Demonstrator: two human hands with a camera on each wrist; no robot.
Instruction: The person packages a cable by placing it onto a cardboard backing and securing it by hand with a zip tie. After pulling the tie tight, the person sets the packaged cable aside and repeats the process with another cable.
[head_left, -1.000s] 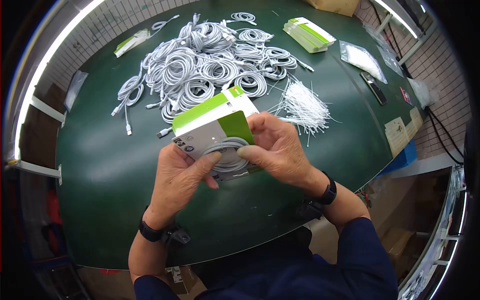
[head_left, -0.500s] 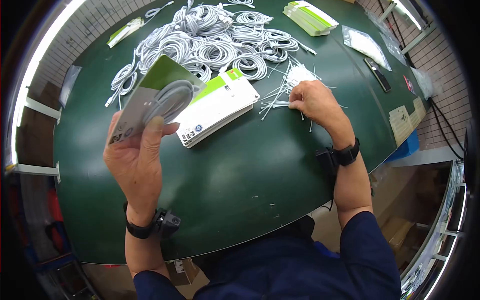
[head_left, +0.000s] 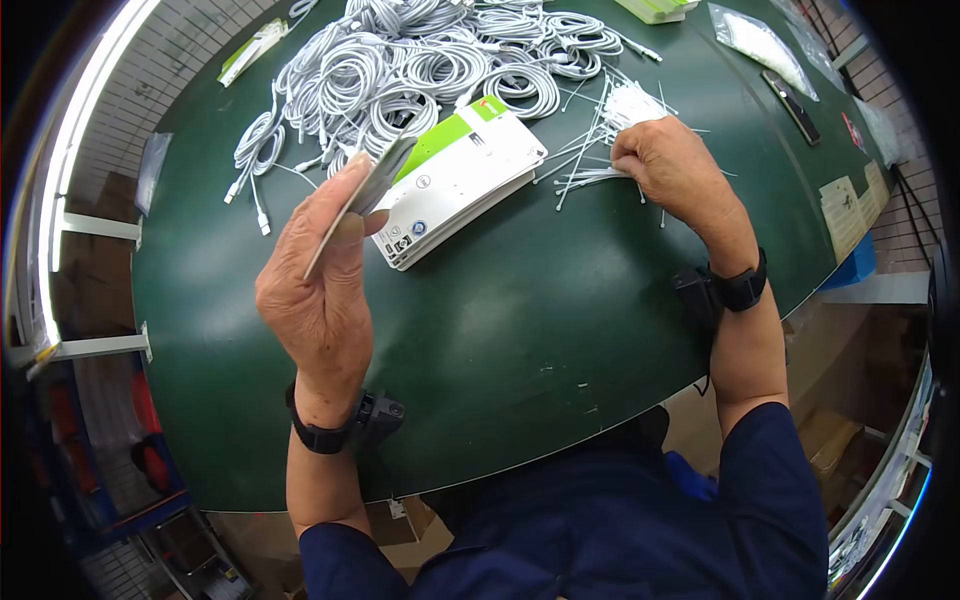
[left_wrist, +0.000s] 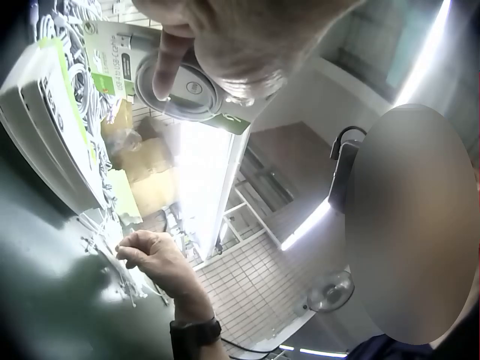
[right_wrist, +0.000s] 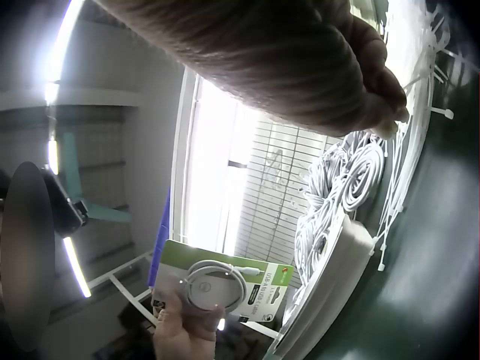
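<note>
**Desk:** Where is the card, and how does the person hold it?

**Caption writer:** The left hand (head_left: pixel 320 290) lifts the card (head_left: pixel 368 190) clear of the green table (head_left: pixel 520 330), edge-on to the head camera. Fingers behind and thumb in front clamp it. The right wrist view shows a coiled cable (right_wrist: pixel 214 286) lying on its printed face with the thumb at the coil's rim. That grip appears to keep the coil flat against the backing.

**Desk:** And the other hand?

**Caption writer:** The right hand (head_left: pixel 675 165) rests on the table at the loose pile of white cable ties (head_left: pixel 590 175). Its fingers are curled tight, with ties pinched at the tips. Whether it grips one tie or several is hard to tell, since the knuckles hide the pinch.

**Desk:** Why is the layout spread like that?

**Caption writer:** It looks arranged for reach. A stack of cards (head_left: pixel 465 180), green and white, lies flat between the two hands. The heap of cables (head_left: pixel 420 60) sits just beyond it towards the far edge. The ties fan out at the right, directly under the hand that works them. The held card is well apart from the ties, up at the left, tilted so that its face turns away from the table.
</note>
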